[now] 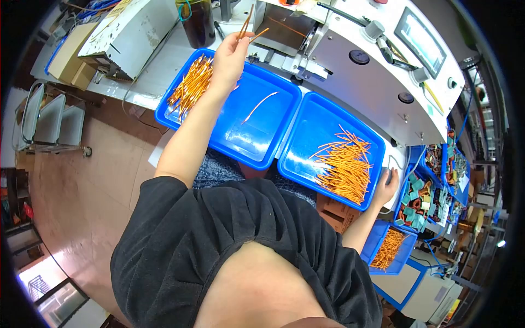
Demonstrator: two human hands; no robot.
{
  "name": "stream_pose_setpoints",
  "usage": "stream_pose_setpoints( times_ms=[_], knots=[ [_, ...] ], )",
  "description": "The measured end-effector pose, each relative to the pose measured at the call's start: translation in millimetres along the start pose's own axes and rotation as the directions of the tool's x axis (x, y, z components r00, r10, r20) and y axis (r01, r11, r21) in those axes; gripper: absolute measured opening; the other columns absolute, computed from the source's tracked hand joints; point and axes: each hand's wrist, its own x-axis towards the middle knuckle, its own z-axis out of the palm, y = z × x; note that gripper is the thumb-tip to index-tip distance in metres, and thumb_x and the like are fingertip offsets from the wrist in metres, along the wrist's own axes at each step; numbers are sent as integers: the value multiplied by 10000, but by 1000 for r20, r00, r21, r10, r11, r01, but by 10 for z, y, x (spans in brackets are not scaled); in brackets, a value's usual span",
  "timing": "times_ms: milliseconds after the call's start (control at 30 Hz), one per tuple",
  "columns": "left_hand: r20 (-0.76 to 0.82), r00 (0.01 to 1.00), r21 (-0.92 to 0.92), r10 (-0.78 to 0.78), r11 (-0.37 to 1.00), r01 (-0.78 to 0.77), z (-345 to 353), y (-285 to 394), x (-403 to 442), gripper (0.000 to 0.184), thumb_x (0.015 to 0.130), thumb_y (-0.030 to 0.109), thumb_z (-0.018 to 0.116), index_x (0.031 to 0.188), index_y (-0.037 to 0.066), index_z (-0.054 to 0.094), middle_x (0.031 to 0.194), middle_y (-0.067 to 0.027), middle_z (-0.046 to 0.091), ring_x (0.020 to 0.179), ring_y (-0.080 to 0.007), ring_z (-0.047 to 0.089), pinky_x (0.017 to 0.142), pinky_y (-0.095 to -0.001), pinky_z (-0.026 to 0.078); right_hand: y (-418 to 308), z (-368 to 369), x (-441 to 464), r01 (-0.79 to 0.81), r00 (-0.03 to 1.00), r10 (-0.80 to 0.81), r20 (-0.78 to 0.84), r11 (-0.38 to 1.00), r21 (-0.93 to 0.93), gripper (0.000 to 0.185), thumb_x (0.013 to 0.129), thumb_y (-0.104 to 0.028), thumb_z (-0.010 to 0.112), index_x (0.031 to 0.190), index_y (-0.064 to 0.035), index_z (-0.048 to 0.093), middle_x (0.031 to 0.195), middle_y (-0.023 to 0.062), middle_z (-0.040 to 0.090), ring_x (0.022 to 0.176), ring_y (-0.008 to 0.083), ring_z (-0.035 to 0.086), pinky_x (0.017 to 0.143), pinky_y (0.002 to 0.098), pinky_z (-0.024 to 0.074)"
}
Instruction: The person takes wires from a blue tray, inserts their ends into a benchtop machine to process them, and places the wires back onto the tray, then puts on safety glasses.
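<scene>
My left hand is closed on several thin orange wires, whose ends stick up above the fingers. It is over the top edge of the left blue tray. That tray has a heap of orange wires at its left and a single wire nearer its middle. The right blue tray holds a heap of orange wires. Just beyond its right edge is my right hand, with its fingers curled around something dark that I cannot make out.
A white machine with a screen stands behind the trays. A dark jar is at the back left. On the right are a small blue bin of orange wires and a bin with green parts.
</scene>
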Motion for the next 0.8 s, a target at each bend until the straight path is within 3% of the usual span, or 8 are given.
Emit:
stream_pose_setpoints(
  times_ms=[100, 200, 300, 400, 500, 800],
  knots=[
    [-37, 985, 240, 166, 959, -152, 13, 13, 15, 205, 955, 209, 505, 993, 39, 613, 640, 0, 545, 522, -84, 470, 484, -258, 354, -10, -7, -1, 4, 1000, -4, 4, 1000, 4, 321, 905, -254, 604, 1123, -21, 637, 1204, 168, 601, 1131, 325, 549, 975, 392, 409],
    [-6, 979, 483, 205, 858, -177, 30, 129, -38, 195, 939, 190, 509, 995, 17, 579, 650, -109, 596, 562, -237, 581, 538, -353, 432, -29, -14, -3, 0, 1000, 0, 8, 1000, 6, 324, 905, -252, 604, 1125, -17, 634, 1208, 170, 597, 1130, 326, 548, 974, 394, 408],
    [8, 944, 511, 331, 810, -288, 72, 25, -3, 199, 955, 178, 496, 1014, 0, 562, 667, -104, 572, 609, -180, 559, 570, -325, 427, -60, -33, 3, 4, 1000, -4, 11, 1000, 6, 329, 915, -238, 599, 1133, 7, 627, 1199, 179, 602, 1129, 311, 556, 980, 367, 405],
    [47, 933, 530, 356, 783, -325, 114, -20, 26, 165, 944, 170, 475, 1015, 26, 516, 744, -202, 623, 723, -421, 606, 634, -464, 462, -33, -22, 2, 11, 1000, -11, 8, 1000, 4, 328, 916, -237, 599, 1132, 7, 627, 1195, 178, 604, 1125, 312, 559, 977, 366, 408],
    [90, 899, 547, 429, 733, -405, 190, -32, 45, 157, 946, 173, 480, 1006, 31, 511, 788, -208, 630, 750, -405, 616, 633, -455, 463, -28, -20, 2, 16, 1000, -16, 9, 1000, 1, 330, 915, -240, 601, 1132, 8, 626, 1196, 177, 604, 1124, 311, 561, 975, 366, 409],
    [332, 922, 614, 201, 696, -372, 300, -202, 175, 210, 899, 200, 453, 1040, 53, 504, 843, -200, 656, 808, -416, 621, 725, -503, 467, -24, -7, -2, 4, 1000, -4, -4, 1000, 26, 324, 899, -240, 613, 1117, -1, 634, 1197, 188, 598, 1124, 331, 552, 973, 391, 410]
  ],
)
